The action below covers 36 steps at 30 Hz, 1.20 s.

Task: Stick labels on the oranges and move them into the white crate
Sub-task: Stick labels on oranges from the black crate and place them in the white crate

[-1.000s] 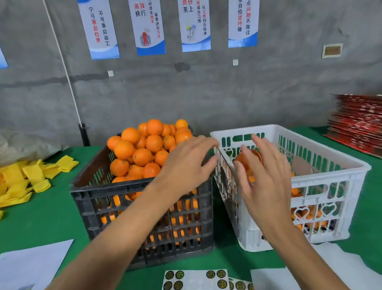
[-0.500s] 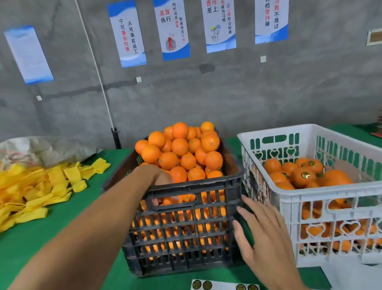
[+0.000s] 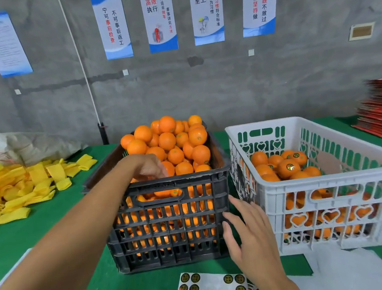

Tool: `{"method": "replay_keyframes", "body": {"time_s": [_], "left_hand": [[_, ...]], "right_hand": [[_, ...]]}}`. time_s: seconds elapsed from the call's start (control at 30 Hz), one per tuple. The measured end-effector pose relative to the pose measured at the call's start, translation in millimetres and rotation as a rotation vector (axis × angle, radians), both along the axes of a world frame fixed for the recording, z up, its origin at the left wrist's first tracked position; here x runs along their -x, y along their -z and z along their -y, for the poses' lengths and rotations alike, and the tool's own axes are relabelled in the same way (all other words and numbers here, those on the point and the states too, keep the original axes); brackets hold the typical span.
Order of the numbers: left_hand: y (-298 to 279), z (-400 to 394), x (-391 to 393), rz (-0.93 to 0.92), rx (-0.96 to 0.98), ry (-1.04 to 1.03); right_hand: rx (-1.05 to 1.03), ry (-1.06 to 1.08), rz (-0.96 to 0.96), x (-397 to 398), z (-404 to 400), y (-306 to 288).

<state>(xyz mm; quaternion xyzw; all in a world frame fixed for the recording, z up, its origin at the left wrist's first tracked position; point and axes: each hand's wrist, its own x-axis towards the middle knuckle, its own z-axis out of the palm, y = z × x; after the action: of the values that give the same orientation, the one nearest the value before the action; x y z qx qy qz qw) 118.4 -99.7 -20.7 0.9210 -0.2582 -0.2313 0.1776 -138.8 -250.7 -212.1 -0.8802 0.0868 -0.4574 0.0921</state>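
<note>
Oranges (image 3: 169,144) heaped in black crate (image 3: 169,226); white crate (image 3: 325,180) beside; sticker sheet (image 3: 210,287) near.

the dark crate (image 3: 169,226) stands at centre on the table (image 3: 43,225), with the white crate (image 3: 327,202) just beside it on the right. loose oranges (image 3: 174,144) are heaped in the dark crate above its rim; labelled oranges (image 3: 287,167) lie in the white crate below its rim. the label sheet (image 3: 210,287) lies in front of both crates. the left hand (image 3: 149,167) is inside the dark crate at its near edge. the right hand (image 3: 249,229) is in front of the gap between the crates. foam sleeves (image 3: 28,185) lie to the left, stacked cartons (image 3: 381,111) to the far right.
</note>
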Motion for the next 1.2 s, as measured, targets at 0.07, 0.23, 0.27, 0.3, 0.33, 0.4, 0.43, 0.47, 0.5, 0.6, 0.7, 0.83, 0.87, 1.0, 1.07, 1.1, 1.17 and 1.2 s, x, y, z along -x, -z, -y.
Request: {"method": "replay_keyframes", "body": {"time_s": [0.07, 0.23, 0.27, 0.3, 0.33, 0.4, 0.43, 0.47, 0.5, 0.6, 0.7, 0.83, 0.87, 1.0, 1.07, 1.1, 1.17, 1.2], "left_hand": [[-1.4, -2.2, 8.2, 0.122, 0.172, 0.033], [9.8, -19.4, 59.3, 0.783, 0.814, 0.125], [13.3, -24.1, 76.9, 0.926, 0.958, 0.167], [18.4, -29.3, 93.8, 1.005, 1.069, 0.236], [28.8, -33.2, 106.8, 1.059, 1.147, 0.336], [64.4, -37.1, 128.8, 1.083, 1.164, 0.456], [84.3, -39.1, 139.0, 0.985, 1.132, 0.434], [102.4, -41.4, 149.6, 0.799, 1.11, 0.366], [120.2, -44.2, 159.1, 0.656, 1.054, 0.333], [180.1, -46.4, 174.2, 0.686, 0.996, 0.449], [224.9, -48.2, 179.4, 0.532, 0.994, 0.362], [255.3, -45.0, 193.5, 0.131, 1.036, 0.111], [260.0, -43.9, 195.2, 0.088, 1.036, 0.093], [265.4, -43.4, 195.1, -0.026, 1.05, -0.005], [264.3, -42.4, 193.9, -0.069, 1.062, -0.055], [264.2, -42.2, 193.6, -0.088, 1.073, -0.068], [263.3, -41.3, 194.1, -0.11, 1.071, -0.069], [263.8, -41.1, 194.6, -0.116, 1.073, -0.064]], "right_hand": [[-0.013, -0.006, 0.014, 0.8, -1.9, 0.0], [-0.026, -0.042, 0.097, 5.5, -6.6, -6.0], [-0.05, -0.07, 0.126, 6.9, -8.9, -9.7], [-0.086, -0.11, 0.155, 8.6, -11.9, -14.1], [-0.126, -0.161, 0.182, 10.3, -15.9, -19.1], [-0.207, -0.268, 0.196, 15.1, -26.0, -28.2], [-0.266, -0.321, 0.176, 18.0, -31.8, -30.5], [-0.352, -0.368, 0.137, 21.0, -37.2, -30.9], [-0.447, -0.406, 0.078, 23.9, -41.6, -29.1], [-0.626, -0.431, -0.158, 31.3, -41.2, -13.4], [-0.748, -0.498, -0.406, 40.2, -31.2, 6.1], [-0.58, -0.432, -0.53, 50.0, -9.1, 14.1], [-0.488, -0.381, -0.556, 51.1, -2.5, 12.4], [-0.274, -0.266, -0.81, 53.1, 9.1, 17.9], [-0.176, -0.256, -0.879, 49.8, 2.6, 30.2], [-0.144, -0.244, -0.87, 47.5, -1.1, 35.9], [-0.129, -0.21, -0.834, 43.2, -5.9, 40.6], [-0.14, -0.202, -0.825, 41.3, -7.0, 41.2]]}}
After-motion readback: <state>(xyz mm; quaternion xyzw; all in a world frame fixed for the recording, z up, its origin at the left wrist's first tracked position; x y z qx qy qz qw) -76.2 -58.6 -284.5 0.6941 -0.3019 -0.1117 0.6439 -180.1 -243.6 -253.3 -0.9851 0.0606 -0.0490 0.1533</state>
